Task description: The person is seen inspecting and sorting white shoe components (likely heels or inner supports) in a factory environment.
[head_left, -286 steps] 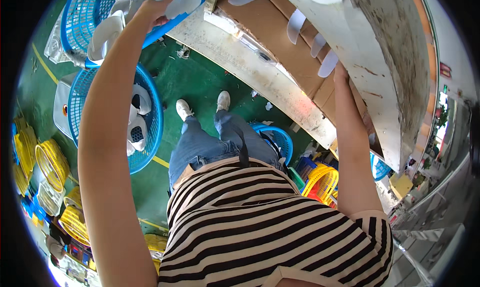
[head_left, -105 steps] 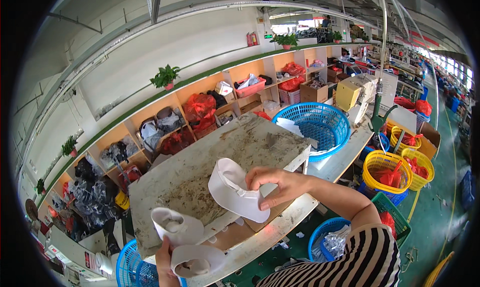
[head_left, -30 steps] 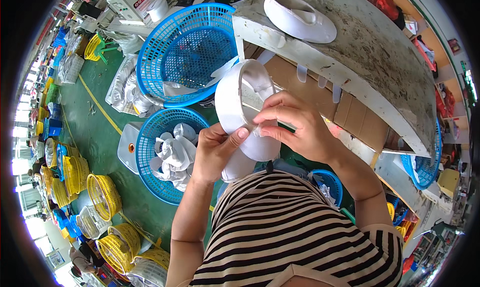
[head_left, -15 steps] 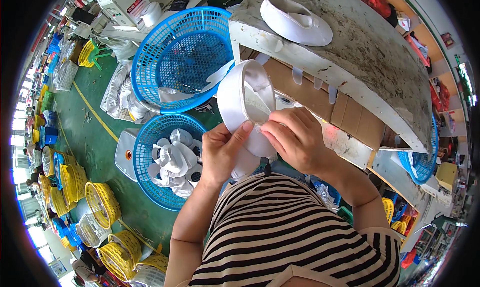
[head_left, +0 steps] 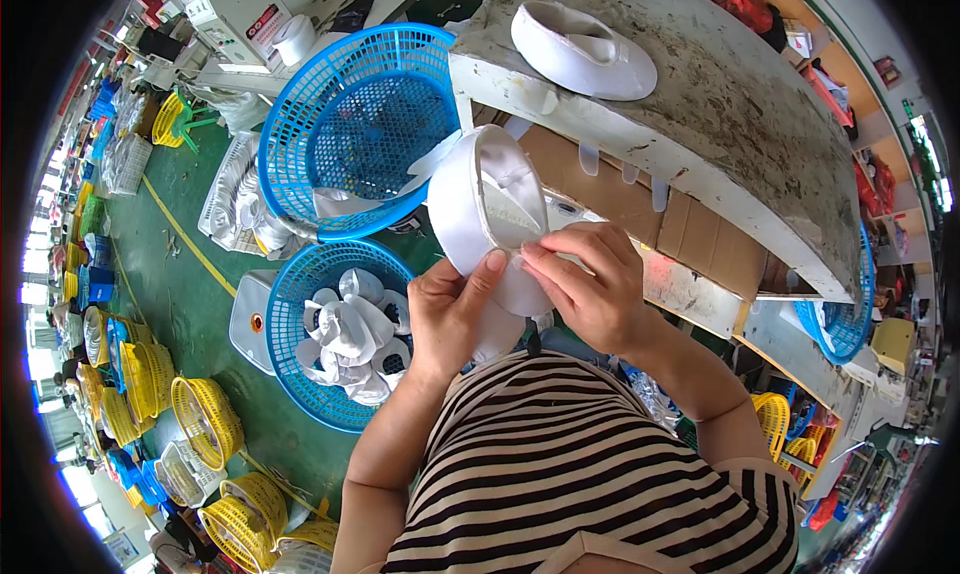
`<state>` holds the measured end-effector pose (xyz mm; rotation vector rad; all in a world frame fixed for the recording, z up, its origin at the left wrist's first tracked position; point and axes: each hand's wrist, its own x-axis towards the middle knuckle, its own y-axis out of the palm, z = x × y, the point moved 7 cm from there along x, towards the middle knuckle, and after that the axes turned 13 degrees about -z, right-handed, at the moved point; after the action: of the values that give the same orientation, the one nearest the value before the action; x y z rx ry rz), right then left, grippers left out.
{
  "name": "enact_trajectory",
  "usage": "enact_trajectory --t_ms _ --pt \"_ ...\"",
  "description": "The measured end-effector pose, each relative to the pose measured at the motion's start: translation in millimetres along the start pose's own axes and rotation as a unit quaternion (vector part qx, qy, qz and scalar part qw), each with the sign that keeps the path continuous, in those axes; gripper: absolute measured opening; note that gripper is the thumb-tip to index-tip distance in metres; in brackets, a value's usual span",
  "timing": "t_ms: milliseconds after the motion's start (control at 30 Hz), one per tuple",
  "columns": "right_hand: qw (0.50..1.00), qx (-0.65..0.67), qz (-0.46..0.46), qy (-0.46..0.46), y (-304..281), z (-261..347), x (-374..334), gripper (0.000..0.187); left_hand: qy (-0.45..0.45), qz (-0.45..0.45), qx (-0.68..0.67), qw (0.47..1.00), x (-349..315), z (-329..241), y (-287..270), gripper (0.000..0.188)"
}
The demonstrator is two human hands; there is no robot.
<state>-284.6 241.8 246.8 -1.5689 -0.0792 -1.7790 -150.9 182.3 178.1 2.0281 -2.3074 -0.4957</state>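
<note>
Since half a second ago, both hands sit slightly lower at frame centre. Left hand (head_left: 455, 309) and right hand (head_left: 590, 289) each keep a closed grip on the white shoe upper (head_left: 480, 214), below the bench (head_left: 720, 124).

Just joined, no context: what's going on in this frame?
A person in a striped shirt holds a white shoe upper in front of the chest. The left hand grips it from below; the right hand pinches its edge with the fingers. Another white upper lies on the stained workbench. Below are two blue baskets: the lower basket holds white pieces, the upper basket is nearly bare.
</note>
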Motion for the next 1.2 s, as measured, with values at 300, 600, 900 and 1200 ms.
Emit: enact_trajectory --t_ms 300,600,900,1200 --pt "0.999 -0.041 -0.037 0.000 6.0 2.9 -8.2 0.022 0.004 -0.053 0.010 0.999 0.3 7.4 4.5 0.021" --pt "0.977 0.104 -0.023 0.186 2.4 -13.2 -6.6 0.019 0.005 -0.042 -0.014 0.999 8.4 3.0 1.8 0.023" --pt "0.886 0.243 -0.045 0.392 -18.6 -73.6 0.3 0.023 -0.001 -0.026 0.011 1.000 5.0 -4.0 7.2 0.021" --pt "0.951 0.053 0.094 0.290 -56.7 -188.8 89.5 0.018 -0.015 -0.041 -0.001 0.999 10.1 7.9 -7.6 0.022"
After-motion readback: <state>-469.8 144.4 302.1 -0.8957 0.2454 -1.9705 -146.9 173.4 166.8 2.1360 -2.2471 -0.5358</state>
